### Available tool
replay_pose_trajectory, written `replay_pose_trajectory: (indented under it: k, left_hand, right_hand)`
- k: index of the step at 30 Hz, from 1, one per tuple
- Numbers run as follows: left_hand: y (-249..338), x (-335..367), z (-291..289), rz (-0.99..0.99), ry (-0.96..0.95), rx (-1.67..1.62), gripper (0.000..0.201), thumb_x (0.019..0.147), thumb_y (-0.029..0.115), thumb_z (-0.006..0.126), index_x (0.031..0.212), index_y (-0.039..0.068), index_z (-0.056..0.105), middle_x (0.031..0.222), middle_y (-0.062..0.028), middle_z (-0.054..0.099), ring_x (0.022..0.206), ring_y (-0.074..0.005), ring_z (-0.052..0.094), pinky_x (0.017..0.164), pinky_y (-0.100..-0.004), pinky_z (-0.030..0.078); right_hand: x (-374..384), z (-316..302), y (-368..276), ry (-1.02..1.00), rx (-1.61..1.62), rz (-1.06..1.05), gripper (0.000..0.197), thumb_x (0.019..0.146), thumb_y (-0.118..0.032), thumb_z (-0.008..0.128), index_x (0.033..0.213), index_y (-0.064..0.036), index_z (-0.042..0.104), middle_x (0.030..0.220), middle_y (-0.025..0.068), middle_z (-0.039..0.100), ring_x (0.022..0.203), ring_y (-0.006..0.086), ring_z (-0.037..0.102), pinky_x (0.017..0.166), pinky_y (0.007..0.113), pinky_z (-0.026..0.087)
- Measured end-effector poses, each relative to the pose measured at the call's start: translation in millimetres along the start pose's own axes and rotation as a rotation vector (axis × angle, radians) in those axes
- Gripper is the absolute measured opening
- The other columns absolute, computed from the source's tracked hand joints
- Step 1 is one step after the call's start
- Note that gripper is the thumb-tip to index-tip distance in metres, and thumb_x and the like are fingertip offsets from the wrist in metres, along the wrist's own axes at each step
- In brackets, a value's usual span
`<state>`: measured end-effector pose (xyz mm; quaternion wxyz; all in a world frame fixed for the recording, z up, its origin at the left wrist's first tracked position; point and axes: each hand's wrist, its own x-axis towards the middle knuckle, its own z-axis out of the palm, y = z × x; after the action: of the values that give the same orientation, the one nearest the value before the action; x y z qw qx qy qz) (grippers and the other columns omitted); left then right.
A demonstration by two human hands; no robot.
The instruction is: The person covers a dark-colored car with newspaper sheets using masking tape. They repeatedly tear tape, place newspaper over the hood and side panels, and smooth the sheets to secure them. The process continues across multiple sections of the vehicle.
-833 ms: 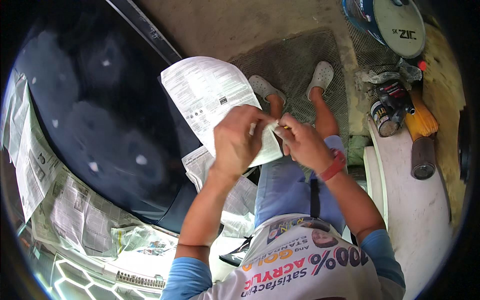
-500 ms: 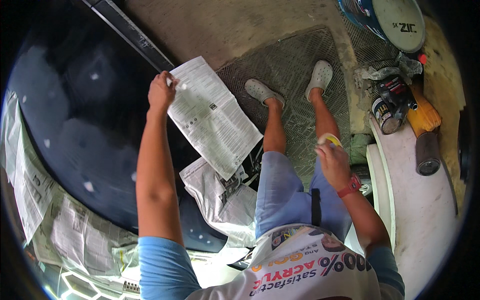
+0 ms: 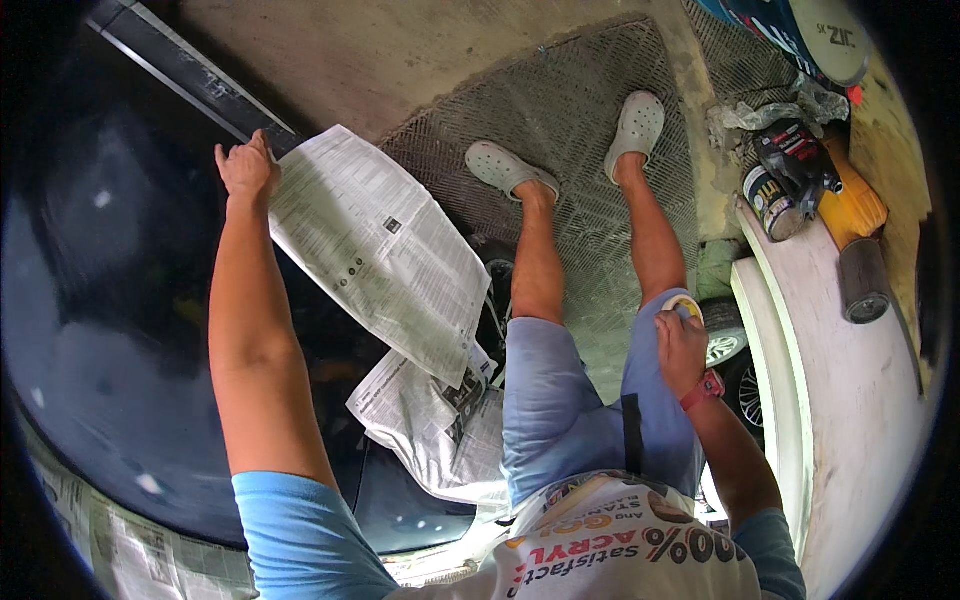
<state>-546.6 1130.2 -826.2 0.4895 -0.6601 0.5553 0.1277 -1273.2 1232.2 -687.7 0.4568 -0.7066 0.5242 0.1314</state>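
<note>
My left hand (image 3: 248,170) is at the upper left edge of a newspaper sheet (image 3: 385,245), pinching it against the dark car panel (image 3: 130,290); part of the grip is hidden, and one finger sticks out to the side. The sheet slants down and bulges slightly. Its lower end overlaps a second, crumpled newspaper (image 3: 410,410) covering another part of the car. In front of my right thigh, my right hand (image 3: 682,350) is closed round a roll of yellowish tape (image 3: 684,306).
A dark trim strip (image 3: 190,65) runs along the panel's far edge. More newspaper (image 3: 150,545) covers the lower left. On my right stand a white curved body part (image 3: 850,440), a can (image 3: 770,205), a black bottle (image 3: 800,160), an orange container (image 3: 850,200) and a drum (image 3: 830,40).
My left hand has moved left along the panel, drawing the newspaper sheet with it. My right hand has lowered slightly with the tape roll. The whole view has shifted somewhat.
</note>
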Motion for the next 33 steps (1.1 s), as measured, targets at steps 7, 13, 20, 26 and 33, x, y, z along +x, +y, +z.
replay_pose_trajectory:
  k: [7, 13, 20, 26, 33]
  left_hand:
    - [16.0, -12.9, -35.8, -0.084, 0.022, 0.188, 0.052, 0.103, 0.019, 0.052, 0.153, 0.030, 0.055, 0.164, -0.0130, 0.043, 0.156, -0.0372, 0.032, 0.127, -0.0656, 0.007]
    - [23.2, -30.4, -22.5, -0.030, 0.446, -0.011, 0.080, 0.089, 0.008, 0.066, 0.162, 0.027, 0.040, 0.159, -0.0156, 0.048, 0.153, -0.0376, 0.037, 0.126, -0.0696, 0.012]
    - [222.7, -262.5, -66.9, 0.103, 0.250, -0.855, 0.064, 0.090, 0.029, 0.073, 0.147, 0.009, 0.054, 0.153, -0.0190, 0.052, 0.147, -0.0403, 0.042, 0.124, -0.0738, 0.011]
    - [332.7, -526.6, -76.0, 0.301, -0.145, -1.231, 0.064, 0.092, 0.042, 0.073, 0.145, 0.010, 0.059, 0.148, -0.0210, 0.057, 0.133, -0.0409, 0.055, 0.117, -0.0493, 0.042]
    - [280.1, -595.6, -132.3, -0.473, 0.240, -1.781, 0.042, 0.096, 0.024, 0.073, 0.132, 0.002, 0.068, 0.132, -0.0216, 0.069, 0.125, -0.0399, 0.063, 0.110, -0.0473, 0.048]
  right_hand:
    - [-5.5, 11.7, -6.0, 0.017, -0.082, 0.000, 0.011, 0.100, -0.015, 0.064, 0.106, -0.0060, 0.066, 0.091, 0.0163, 0.076, 0.079, 0.0370, 0.071, 0.078, 0.049, 0.050]
    - [8.7, 3.2, -12.4, 0.018, -0.146, -0.050, 0.014, 0.102, -0.020, 0.063, 0.106, -0.0073, 0.066, 0.087, 0.0158, 0.075, 0.074, 0.0381, 0.069, 0.075, 0.051, 0.050]
    - [15.0, -13.8, -6.5, -0.067, -0.292, -0.098, 0.016, 0.102, -0.023, 0.061, 0.109, -0.0094, 0.067, 0.083, 0.0162, 0.073, 0.074, 0.0407, 0.069, 0.071, 0.053, 0.050]
    - [16.2, -87.2, -48.9, -0.328, -0.354, -0.126, 0.055, 0.100, -0.026, 0.061, 0.152, -0.0108, 0.049, 0.093, 0.0241, 0.073, 0.087, 0.0437, 0.071, 0.082, 0.056, 0.053]
    - [78.0, -200.1, -50.8, -0.407, -0.402, -0.325, 0.078, 0.094, -0.026, 0.063, 0.165, -0.0139, 0.032, 0.125, 0.0315, 0.068, 0.114, 0.0502, 0.066, 0.098, 0.055, 0.052]
